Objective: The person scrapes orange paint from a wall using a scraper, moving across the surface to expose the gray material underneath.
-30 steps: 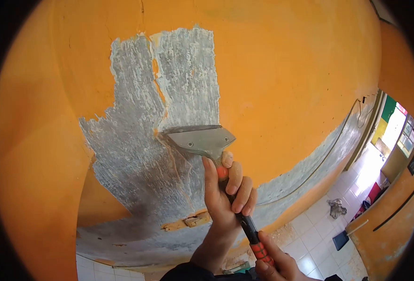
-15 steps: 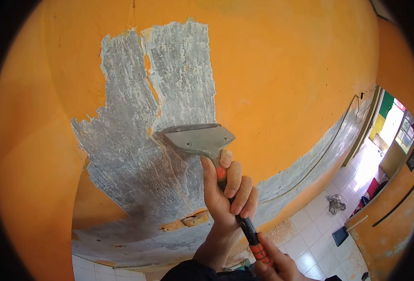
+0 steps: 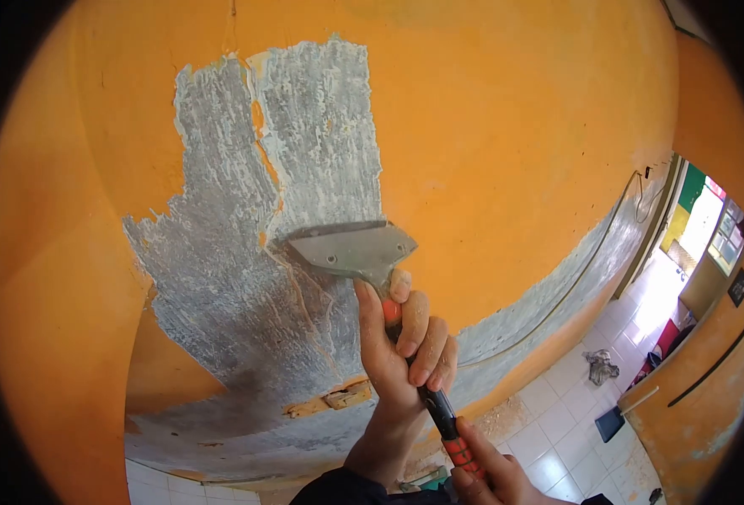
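Note:
A wide-bladed wall scraper [image 3: 353, 247] with a long black and orange handle is held in both hands. My left hand [image 3: 401, 353] is wrapped round the handle just below the blade head, thumb on the left side. Lower down, my right hand [image 3: 494, 475] grips the orange end of the handle, partly cut off by the frame. The blade's top edge meets the wall, or is very near it, on a stripped grey patch [image 3: 321, 143]. Orange paint [image 3: 490, 168] surrounds this patch, and a thin orange strip [image 3: 266, 160] runs down inside it.
A broken orange piece [image 3: 330, 398] shows low on the wall. A cable [image 3: 557, 299] hangs along the wall to the right. On the tiled floor [image 3: 549, 429] are a crumpled grey bag [image 3: 601, 367], a dustpan [image 3: 610, 424] and scattered debris. A bright doorway [image 3: 692, 227] stands at the far right.
The view has shifted slightly, so wall, hands and scraper appear a little further left. The blade sits at almost the same spot on the wall, and both grips are unchanged.

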Tool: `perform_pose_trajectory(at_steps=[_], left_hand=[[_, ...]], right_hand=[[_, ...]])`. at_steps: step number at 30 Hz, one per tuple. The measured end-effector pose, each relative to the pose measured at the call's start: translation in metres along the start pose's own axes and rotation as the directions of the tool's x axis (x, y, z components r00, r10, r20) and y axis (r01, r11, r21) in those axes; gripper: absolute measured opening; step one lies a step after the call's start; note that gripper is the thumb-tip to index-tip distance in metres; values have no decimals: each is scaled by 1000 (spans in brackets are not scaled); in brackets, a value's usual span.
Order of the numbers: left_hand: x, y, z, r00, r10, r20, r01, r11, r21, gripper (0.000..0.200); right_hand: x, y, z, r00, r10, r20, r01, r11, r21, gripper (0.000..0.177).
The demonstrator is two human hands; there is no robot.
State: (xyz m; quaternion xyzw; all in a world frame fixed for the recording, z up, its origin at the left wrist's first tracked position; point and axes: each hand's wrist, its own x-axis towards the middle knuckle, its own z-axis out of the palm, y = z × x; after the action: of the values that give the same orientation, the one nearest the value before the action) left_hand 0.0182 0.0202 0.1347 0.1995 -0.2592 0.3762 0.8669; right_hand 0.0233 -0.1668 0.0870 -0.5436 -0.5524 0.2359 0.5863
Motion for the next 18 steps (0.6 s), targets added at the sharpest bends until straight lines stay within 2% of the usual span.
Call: perform_pose_trajectory(at_steps=[5, 7, 11, 15, 18], left_hand=[[0, 2, 2, 1000, -24, -6, 24, 1000, -4, 41], [-3, 0, -1, 999, -20, 45, 22, 999, -40, 41], [6, 3, 6, 999, -22, 31, 23, 1000, -13, 41], [10, 3, 7, 998, -8, 58, 7, 1000, 12, 40], [11, 6, 10, 998, -14, 61, 13, 1000, 18, 40]], right_hand=[[-4, -3, 1, 997, 75, -3, -75, 997, 36, 56], [0, -4, 0, 998, 60, 7, -60, 998, 33, 56], [2, -7, -1, 999, 37, 38, -39, 998, 39, 57], [2, -5, 1, 1000, 8, -1, -8, 999, 41, 57], [8, -7, -4, 999, -17, 31, 18, 999, -35, 58]])
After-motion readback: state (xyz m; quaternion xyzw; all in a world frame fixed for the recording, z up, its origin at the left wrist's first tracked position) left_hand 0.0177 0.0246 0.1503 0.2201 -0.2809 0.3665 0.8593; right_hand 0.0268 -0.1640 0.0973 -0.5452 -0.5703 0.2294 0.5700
